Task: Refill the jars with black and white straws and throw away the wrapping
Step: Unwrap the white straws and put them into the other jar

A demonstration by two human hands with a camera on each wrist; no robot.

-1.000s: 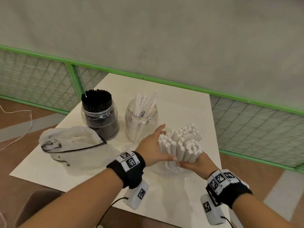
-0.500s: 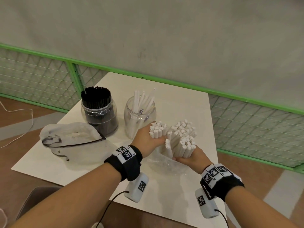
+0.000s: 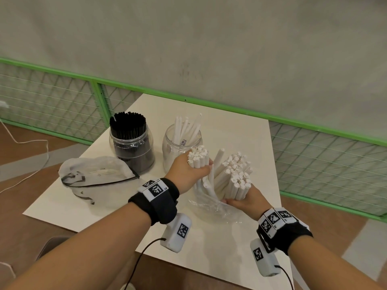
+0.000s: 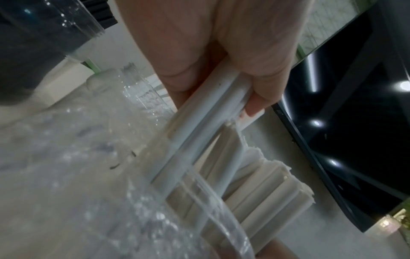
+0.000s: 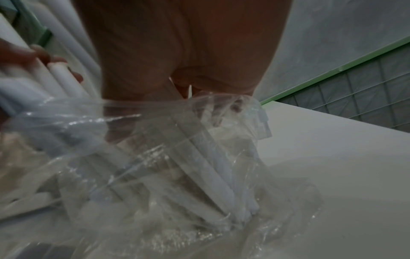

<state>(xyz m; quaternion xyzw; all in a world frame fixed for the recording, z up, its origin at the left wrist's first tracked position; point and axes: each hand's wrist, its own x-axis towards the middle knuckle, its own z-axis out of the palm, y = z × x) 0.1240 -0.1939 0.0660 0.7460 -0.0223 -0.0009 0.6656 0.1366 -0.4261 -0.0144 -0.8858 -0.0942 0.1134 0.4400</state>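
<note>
My left hand [image 3: 189, 171] grips a small bunch of white straws [image 3: 198, 158], lifted partway out of the clear plastic wrapping [image 3: 211, 206] and close to the jar with a few white straws [image 3: 181, 141]. My right hand [image 3: 244, 200] holds the larger bundle of white straws [image 3: 234, 176] through the wrapping, upright on the table. The left wrist view shows fingers curled round the straws [image 4: 206, 112] above the wrapping [image 4: 88, 192]. In the right wrist view the wrapping [image 5: 177, 157] hangs under my palm. A jar full of black straws [image 3: 130, 141] stands at the back left.
An empty crumpled plastic bag with black print [image 3: 96, 176] lies on the left of the white table [image 3: 240, 130]. A green mesh fence [image 3: 326, 162] runs behind and to the right. Wooden floor surrounds the table, with a white cable [image 3: 25, 143] at the left.
My left hand has closed on a small bunch of white straws, split it from the big bundle and drawn it up and left toward the white-straw jar. The right hand keeps the bundle.
</note>
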